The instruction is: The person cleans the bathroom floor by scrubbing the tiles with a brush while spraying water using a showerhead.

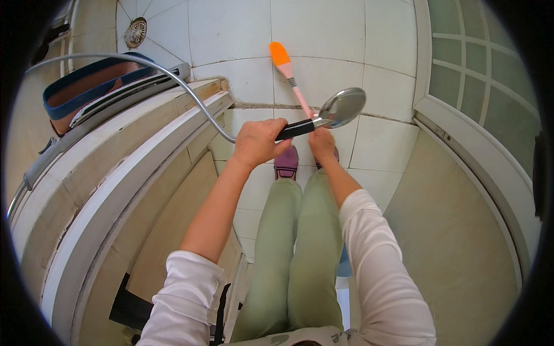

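A handheld shower head with a chromed head and black grip is held in my left hand. Its grey metal hose arcs away to the left from below that hand. In my right hand is the pink handle of a silicone brush, tilted up and left. Its orange head is over the white floor tiles. The shower head crosses just in front of the lower handle and hides part of it. I see no water coming out.
Tiled floor spreads ahead, with a round floor drain at upper left. A blue and brown caddy and a grey wand-like part lie along the left ledge. To the right stands a white-framed door with glass panes.
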The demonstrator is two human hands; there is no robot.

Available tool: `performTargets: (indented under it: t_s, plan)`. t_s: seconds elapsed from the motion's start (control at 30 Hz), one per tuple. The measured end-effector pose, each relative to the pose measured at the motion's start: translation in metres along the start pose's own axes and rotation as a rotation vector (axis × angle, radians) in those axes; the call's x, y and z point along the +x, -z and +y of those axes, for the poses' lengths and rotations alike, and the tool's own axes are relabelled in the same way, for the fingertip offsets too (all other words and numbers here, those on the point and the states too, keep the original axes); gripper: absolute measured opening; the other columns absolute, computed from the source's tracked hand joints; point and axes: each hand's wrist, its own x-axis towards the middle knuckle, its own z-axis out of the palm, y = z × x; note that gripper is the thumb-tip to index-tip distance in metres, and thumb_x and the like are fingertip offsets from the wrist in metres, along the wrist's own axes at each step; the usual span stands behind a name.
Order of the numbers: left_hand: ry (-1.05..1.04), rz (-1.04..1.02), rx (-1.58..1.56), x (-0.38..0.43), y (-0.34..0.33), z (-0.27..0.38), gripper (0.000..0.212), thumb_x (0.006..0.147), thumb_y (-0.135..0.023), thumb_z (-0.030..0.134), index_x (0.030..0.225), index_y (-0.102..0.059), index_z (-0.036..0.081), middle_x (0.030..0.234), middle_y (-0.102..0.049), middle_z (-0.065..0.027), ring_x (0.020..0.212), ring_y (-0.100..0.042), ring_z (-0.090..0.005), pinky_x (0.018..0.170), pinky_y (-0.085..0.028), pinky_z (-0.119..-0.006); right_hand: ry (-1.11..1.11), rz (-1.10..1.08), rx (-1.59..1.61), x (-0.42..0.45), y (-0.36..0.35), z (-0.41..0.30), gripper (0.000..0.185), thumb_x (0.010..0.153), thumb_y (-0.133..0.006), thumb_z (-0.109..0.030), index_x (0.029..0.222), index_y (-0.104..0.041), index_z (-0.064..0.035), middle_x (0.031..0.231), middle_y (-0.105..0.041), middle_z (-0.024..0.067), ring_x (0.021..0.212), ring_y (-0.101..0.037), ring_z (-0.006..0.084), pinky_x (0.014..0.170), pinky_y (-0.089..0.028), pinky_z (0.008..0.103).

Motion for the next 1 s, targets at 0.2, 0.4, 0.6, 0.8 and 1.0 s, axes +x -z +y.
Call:
performTargets:
  t_s: [0.2, 0.4, 0.6, 0.8, 1.0]
  plan:
    - [-0.034, -0.109, 0.084, -0.013, 0.015, -0.016, 0.022, 0.070, -0.069, 0.024, 0.083, -0.058, 0.011, 0.069, -0.060, -0.0043, 0.062, -0.059, -0.0249, 0.052, -0.046, -0.036, 0.009, -0.004, -0.039, -0.056, 0.023, 0.055, 0.041, 0.090, -0.044, -0.025, 0.130, -0.043, -0.0195, 0.082, -0.060, 0.0147, 0.077, -0.059, 0.0338, 0.062, -0.046, 0.0457]
    - [0.011, -0.127, 0.105, -0.006, 0.004, -0.010, 0.021, 0.070, -0.069, 0.024, 0.083, -0.057, 0.011, 0.070, -0.060, -0.0047, 0.064, -0.060, -0.0250, 0.054, -0.046, -0.036, 0.087, -0.258, -0.156, 0.005, -0.012, -0.007, 0.045, 0.088, -0.045, -0.020, 0.132, -0.040, -0.0246, 0.089, -0.061, 0.0164, 0.081, -0.061, 0.0331, 0.064, -0.048, 0.0443]
    - [0.071, -0.121, 0.108, -0.015, 0.022, -0.019, 0.022, 0.071, -0.069, 0.023, 0.084, -0.057, 0.011, 0.071, -0.060, -0.0052, 0.064, -0.060, -0.0255, 0.054, -0.046, -0.037, 0.232, -0.191, -0.067, -0.010, 0.009, -0.008, 0.029, 0.087, -0.048, -0.019, 0.116, -0.050, -0.0194, 0.081, -0.060, 0.0176, 0.072, -0.060, 0.0355, 0.061, -0.047, 0.0479]
    - [0.090, 0.009, 0.122, 0.001, 0.021, -0.012, 0.022, 0.070, -0.069, 0.023, 0.086, -0.059, 0.011, 0.072, -0.061, -0.0062, 0.065, -0.061, -0.0268, 0.055, -0.047, -0.038, 0.387, 0.144, -0.118, 0.059, -0.003, -0.034, 0.039, 0.086, -0.046, -0.018, 0.125, -0.049, -0.0228, 0.085, -0.060, 0.0159, 0.071, -0.061, 0.0338, 0.066, -0.047, 0.0461]
    - [0.236, 0.126, 0.179, 0.011, 0.038, -0.023, 0.024, 0.071, -0.069, 0.026, 0.086, -0.059, 0.010, 0.070, -0.062, -0.0088, 0.063, -0.061, -0.0288, 0.055, -0.047, -0.039, 0.205, -0.137, -0.145, 0.089, -0.001, -0.090, 0.053, 0.086, -0.039, -0.012, 0.137, -0.035, -0.0255, 0.090, -0.060, 0.0162, 0.078, -0.062, 0.0341, 0.069, -0.049, 0.0456]
